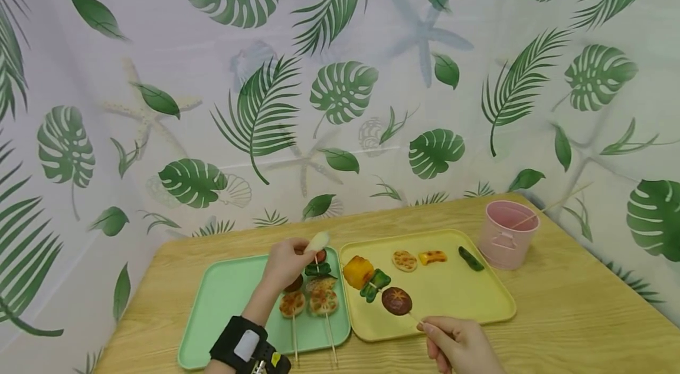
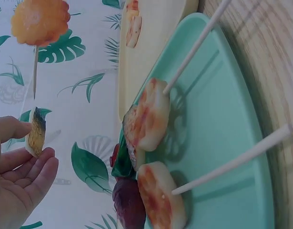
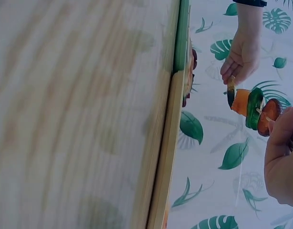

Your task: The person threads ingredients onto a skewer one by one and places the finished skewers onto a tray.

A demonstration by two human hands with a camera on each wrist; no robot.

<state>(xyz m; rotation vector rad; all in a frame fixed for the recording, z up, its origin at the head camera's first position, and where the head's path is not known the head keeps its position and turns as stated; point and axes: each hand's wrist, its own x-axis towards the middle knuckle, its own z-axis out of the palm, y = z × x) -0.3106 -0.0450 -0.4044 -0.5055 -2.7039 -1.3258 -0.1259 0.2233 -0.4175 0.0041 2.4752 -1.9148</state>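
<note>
A pale food slice (image 1: 319, 241) is pinched between the thumb and fingers of my left hand (image 1: 285, 263), above the green tray (image 1: 225, 288). The left wrist view shows the slice's browned face and dark edge. My right hand (image 1: 458, 340) grips the lower end of a wooden skewer (image 1: 414, 318) over the yellow tray's front edge. Threaded on it are a brown mushroom (image 1: 396, 301), green pepper pieces (image 1: 375, 285) and a yellow corn round (image 1: 358, 272). The bare skewer tip (image 2: 35, 78) pokes out beyond the corn, toward the slice, with a small gap in the left wrist view.
Two loaded skewers lie on the green tray, their sticks (image 1: 330, 338) overhanging its front. On the yellow tray (image 1: 451, 279) are a round slice (image 1: 404, 261), a yellow strip (image 1: 432, 257) and a green piece (image 1: 470, 258). A pink bucket (image 1: 507, 238) holding a thin stick stands right.
</note>
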